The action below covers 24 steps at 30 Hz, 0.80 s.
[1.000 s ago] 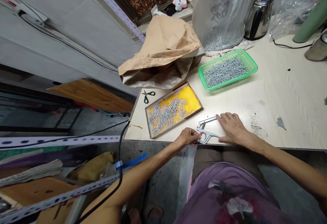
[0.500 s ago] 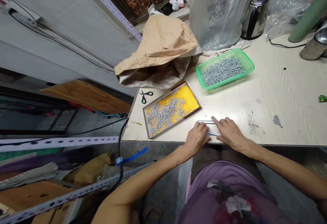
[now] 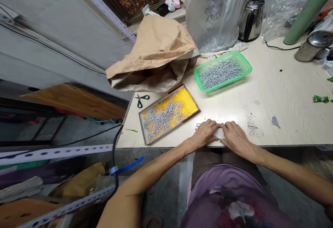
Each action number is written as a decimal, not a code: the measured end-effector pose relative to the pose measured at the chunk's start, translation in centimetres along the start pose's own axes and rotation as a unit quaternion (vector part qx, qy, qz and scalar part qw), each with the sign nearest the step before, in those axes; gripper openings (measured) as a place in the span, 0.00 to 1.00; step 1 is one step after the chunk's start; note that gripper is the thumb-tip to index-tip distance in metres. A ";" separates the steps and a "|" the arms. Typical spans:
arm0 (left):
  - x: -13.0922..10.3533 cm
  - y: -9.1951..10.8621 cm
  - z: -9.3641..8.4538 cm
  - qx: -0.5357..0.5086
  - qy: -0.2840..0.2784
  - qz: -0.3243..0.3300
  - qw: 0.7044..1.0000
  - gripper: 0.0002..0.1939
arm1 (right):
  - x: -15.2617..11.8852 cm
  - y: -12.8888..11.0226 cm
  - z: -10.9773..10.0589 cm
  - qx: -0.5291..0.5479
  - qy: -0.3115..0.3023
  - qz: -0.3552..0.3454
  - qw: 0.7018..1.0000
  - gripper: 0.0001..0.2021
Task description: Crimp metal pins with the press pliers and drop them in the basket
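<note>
At the table's front edge, my left hand (image 3: 206, 133) and my right hand (image 3: 232, 136) come close together, fingertips bent down. Both close on a small flat pale piece (image 3: 217, 136) that looks like clear plastic. My fingers cover most of it, so its exact kind is unclear. Small shiny metal bits (image 3: 197, 126) show just left of my left hand. Up and left of the hands lies a shallow tray (image 3: 170, 129) with a yellow bottom, holding many small metal pins or screws. Farther back stands a green plastic basket (image 3: 225, 82) filled with similar pieces.
Green-handled scissors (image 3: 140, 100) lie left of the tray. An open brown paper sack (image 3: 158, 51) slumps behind it. A large clear plastic bag (image 3: 214, 13), a steel kettle (image 3: 252, 18) and a green tube (image 3: 308, 13) line the back. Green wrappers (image 3: 321, 99) sit at the right.
My hands have drawn closer together over the small piece. My left hand now covers more of it, and metal bits show at its left. The camera has turned slightly right.
</note>
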<state>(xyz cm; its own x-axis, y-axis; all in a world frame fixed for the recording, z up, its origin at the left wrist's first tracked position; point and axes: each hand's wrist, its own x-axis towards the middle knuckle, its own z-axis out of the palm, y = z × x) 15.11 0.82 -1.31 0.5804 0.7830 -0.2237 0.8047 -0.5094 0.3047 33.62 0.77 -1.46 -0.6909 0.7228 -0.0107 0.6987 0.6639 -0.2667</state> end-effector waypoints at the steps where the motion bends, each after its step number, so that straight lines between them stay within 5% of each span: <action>1: 0.1 0.0 0.0 -0.001 0.001 -0.009 1.000 0.24 | 0.1 -0.1 0.0 -0.008 0.001 0.001 1.000 0.17; 4: 0.3 0.0 0.2 0.003 0.003 -0.038 0.999 0.16 | 0.5 -0.1 0.5 -0.016 -0.002 -0.016 1.000 0.08; 10: 0.4 -0.3 1.0 0.016 0.025 -0.064 0.997 0.15 | 1.3 0.7 1.4 0.020 0.004 -0.044 0.999 0.10; 12: -0.1 -0.4 1.7 0.006 0.065 -0.055 0.996 0.15 | 1.2 1.2 1.1 0.025 0.017 -0.040 0.999 0.06; 17: -2.3 0.9 4.3 -0.017 0.199 -0.016 0.980 0.20 | 1.1 3.1 -0.1 0.036 0.020 -0.048 0.998 0.24; 24: -3.1 3.8 7.3 -0.062 0.224 -0.005 0.973 0.18 | 4.3 3.9 -0.1 -0.009 -0.005 -0.016 1.000 0.06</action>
<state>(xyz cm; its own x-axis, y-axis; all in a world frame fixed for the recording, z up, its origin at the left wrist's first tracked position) 17.27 -6.12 -6.26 0.4386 0.8785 0.1896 0.7726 -0.4763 0.4197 33.37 6.46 -2.47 -0.7149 0.6992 -0.0115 0.6793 0.6904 -0.2489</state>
